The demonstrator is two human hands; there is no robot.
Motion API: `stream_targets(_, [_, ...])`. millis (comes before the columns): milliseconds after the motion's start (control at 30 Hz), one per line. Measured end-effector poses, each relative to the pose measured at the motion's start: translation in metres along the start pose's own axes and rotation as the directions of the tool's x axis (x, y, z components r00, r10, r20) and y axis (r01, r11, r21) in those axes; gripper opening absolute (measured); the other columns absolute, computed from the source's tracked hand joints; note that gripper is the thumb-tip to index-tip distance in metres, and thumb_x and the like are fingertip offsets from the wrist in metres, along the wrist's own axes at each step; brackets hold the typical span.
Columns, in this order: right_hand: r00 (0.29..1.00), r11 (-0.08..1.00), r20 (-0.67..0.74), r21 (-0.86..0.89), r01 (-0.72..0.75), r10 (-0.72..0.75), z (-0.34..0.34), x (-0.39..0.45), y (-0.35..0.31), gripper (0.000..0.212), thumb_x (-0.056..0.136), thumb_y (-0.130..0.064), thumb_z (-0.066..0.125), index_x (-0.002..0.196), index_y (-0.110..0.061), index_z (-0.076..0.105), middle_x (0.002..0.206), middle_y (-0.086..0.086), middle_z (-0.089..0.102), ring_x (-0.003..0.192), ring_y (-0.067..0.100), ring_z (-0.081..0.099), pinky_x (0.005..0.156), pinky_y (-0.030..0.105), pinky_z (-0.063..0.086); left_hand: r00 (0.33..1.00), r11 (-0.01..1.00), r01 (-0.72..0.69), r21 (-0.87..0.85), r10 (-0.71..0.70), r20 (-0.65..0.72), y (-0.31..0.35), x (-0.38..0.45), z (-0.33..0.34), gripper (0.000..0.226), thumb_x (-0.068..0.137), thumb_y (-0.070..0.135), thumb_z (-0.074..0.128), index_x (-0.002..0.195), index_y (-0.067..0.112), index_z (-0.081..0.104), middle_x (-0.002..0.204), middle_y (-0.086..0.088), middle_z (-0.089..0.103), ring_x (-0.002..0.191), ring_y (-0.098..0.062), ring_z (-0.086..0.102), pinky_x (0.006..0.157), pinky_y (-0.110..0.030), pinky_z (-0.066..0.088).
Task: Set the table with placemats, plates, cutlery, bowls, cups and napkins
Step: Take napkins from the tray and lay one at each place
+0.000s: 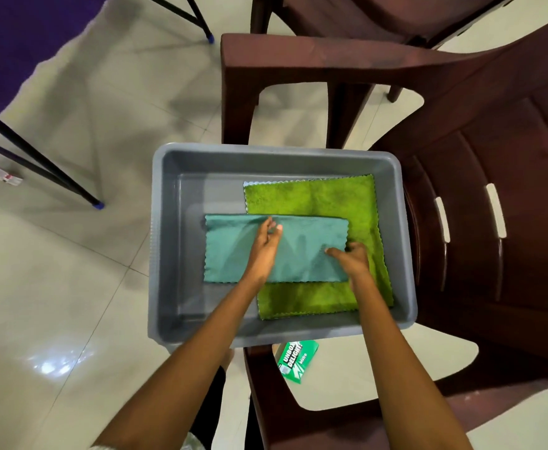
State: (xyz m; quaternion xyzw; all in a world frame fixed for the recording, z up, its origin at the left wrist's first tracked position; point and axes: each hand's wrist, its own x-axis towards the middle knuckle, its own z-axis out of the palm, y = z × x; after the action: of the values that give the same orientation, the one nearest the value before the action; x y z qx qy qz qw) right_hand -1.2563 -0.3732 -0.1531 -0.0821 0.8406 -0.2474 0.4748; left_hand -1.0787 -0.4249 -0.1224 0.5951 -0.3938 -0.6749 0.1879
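Note:
A grey plastic tub (175,241) stands on the seat of a dark brown plastic chair. Inside it lies a lime-green cloth (314,199), spread flat on the right. A folded teal cloth (230,251) lies across the green one. My left hand (264,245) hovers over the middle of the teal cloth with its fingers loosely bent, holding nothing. My right hand (352,258) pinches the teal cloth's right edge between thumb and fingers.
The brown chair (480,222) has its back to the right and armrests in front of and behind the tub. A second brown chair (347,17) stands beyond. Black table legs (48,164) cross the tiled floor on the left. A green box (297,360) lies on the floor.

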Motion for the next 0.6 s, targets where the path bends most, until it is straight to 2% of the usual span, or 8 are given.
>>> stream_targets(100, [0.999, 0.992, 0.019, 0.127, 0.024, -0.027, 0.008, -0.010, -0.013, 0.033, 0.080, -0.009, 0.069, 0.112, -0.003, 0.060, 0.108, 0.011, 0.066, 0.088, 0.026, 0.062, 0.070, 0.033, 0.052, 0.989, 0.953, 0.117, -0.278, -0.136, -0.051, 0.013, 0.008, 0.001, 0.050, 0.102, 0.037, 0.029, 0.143, 0.009, 0.034, 0.145, -0.008, 0.042, 0.128, -0.021, 0.045, 0.104, -0.033, 0.034])
stream_targets(200, [0.986, 0.986, -0.039, 0.034, 0.164, -0.163, 0.021, -0.035, -0.034, 0.032, 0.082, -0.007, 0.063, 0.113, -0.004, 0.056, 0.107, 0.012, 0.065, 0.085, 0.024, 0.060, 0.070, 0.034, 0.052, 0.985, 0.933, 0.158, -0.325, -0.172, -0.015, 0.021, 0.007, -0.007, 0.055, 0.102, 0.042, 0.021, 0.142, 0.007, 0.035, 0.144, -0.008, 0.044, 0.129, -0.023, 0.045, 0.106, -0.036, 0.033])
stream_targets(267, [0.952, 0.951, -0.002, -0.034, 0.306, -0.306, 0.038, -0.066, -0.047, 0.026, 0.083, -0.002, 0.062, 0.105, -0.010, 0.051, 0.098, 0.007, 0.060, 0.083, 0.020, 0.055, 0.065, 0.027, 0.042, 0.983, 0.920, 0.174, -0.352, -0.185, 0.002, 0.020, 0.006, -0.019, 0.058, 0.101, 0.046, 0.017, 0.141, 0.007, 0.036, 0.142, -0.008, 0.046, 0.129, -0.023, 0.045, 0.105, -0.037, 0.034])
stream_targets(333, [0.910, 0.908, 0.086, -0.082, 0.411, -0.405, 0.064, -0.099, -0.053, 0.030, 0.081, 0.000, 0.062, 0.107, -0.011, 0.051, 0.098, 0.007, 0.062, 0.086, 0.019, 0.058, 0.070, 0.026, 0.042, 0.984, 0.893, 0.155, -0.423, -0.179, -0.018, 0.016, 0.001, -0.034, 0.062, 0.100, 0.048, 0.016, 0.139, 0.006, 0.038, 0.134, -0.008, 0.051, 0.123, -0.023, 0.048, 0.096, -0.034, 0.039])
stream_targets(400, [0.873, 0.870, 0.184, -0.130, 0.476, -0.451, 0.095, -0.124, -0.050, 0.037, 0.082, -0.002, 0.062, 0.116, -0.010, 0.050, 0.107, 0.010, 0.065, 0.095, 0.023, 0.062, 0.075, 0.027, 0.044, 0.984, 0.858, 0.126, -0.497, -0.171, -0.045, 0.010, -0.006, -0.053, 0.064, 0.099, 0.052, 0.017, 0.133, 0.005, 0.046, 0.118, -0.009, 0.059, 0.107, -0.020, 0.054, 0.089, -0.030, 0.042])
stream_targets(500, [0.865, 0.854, 0.297, -0.218, 0.473, -0.403, 0.135, -0.134, -0.039, 0.053, 0.083, -0.008, 0.062, 0.131, -0.013, 0.041, 0.120, 0.013, 0.058, 0.106, 0.029, 0.058, 0.084, 0.034, 0.044, 0.982, 0.815, 0.106, -0.570, -0.176, -0.069, -0.004, -0.017, -0.081, 0.057, 0.096, 0.056, 0.024, 0.104, 0.013, 0.062, 0.084, -0.002, 0.069, 0.078, -0.012, 0.065, 0.070, -0.022, 0.051])
stream_targets(567, [0.863, 0.884, 0.378, -0.190, 0.426, -0.335, 0.151, -0.134, -0.036, 0.067, 0.081, -0.005, 0.062, 0.141, -0.012, 0.033, 0.130, 0.014, 0.050, 0.113, 0.028, 0.054, 0.093, 0.033, 0.042, 0.976, 0.833, 0.104, -0.544, -0.191, -0.106, -0.008, -0.021, -0.092, 0.047, 0.095, 0.051, 0.037, 0.102, 0.014, 0.064, 0.090, -0.004, 0.071, 0.082, -0.015, 0.068, 0.070, -0.023, 0.054])
stream_targets(600, [0.854, 0.893, 0.408, -0.168, 0.417, -0.322, 0.155, -0.133, -0.035, 0.071, 0.080, -0.004, 0.062, 0.143, -0.011, 0.031, 0.131, 0.015, 0.048, 0.114, 0.028, 0.053, 0.096, 0.033, 0.043, 0.972, 0.865, 0.091, -0.493, -0.186, -0.146, -0.012, -0.017, -0.095, 0.035, 0.095, 0.042, 0.046, 0.100, 0.013, 0.065, 0.092, -0.006, 0.071, 0.083, -0.018, 0.067, 0.070, -0.024, 0.055])
